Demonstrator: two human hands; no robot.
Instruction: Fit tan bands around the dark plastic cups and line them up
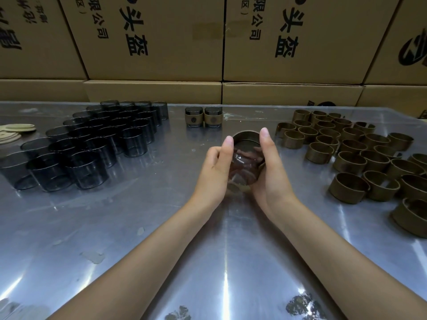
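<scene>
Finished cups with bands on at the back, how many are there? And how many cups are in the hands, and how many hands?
Finished banded cups: 2
Cup held in the hands: 1
Hands, left hand and right hand: 2
Total: 5

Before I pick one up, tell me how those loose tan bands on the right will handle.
The tan bands look like thin open rings, so probably light and easy to squash. Several show a gap, so they may spring open. They lie crowded together on the shiny table, so one likely slides and nudges its neighbours.
</scene>
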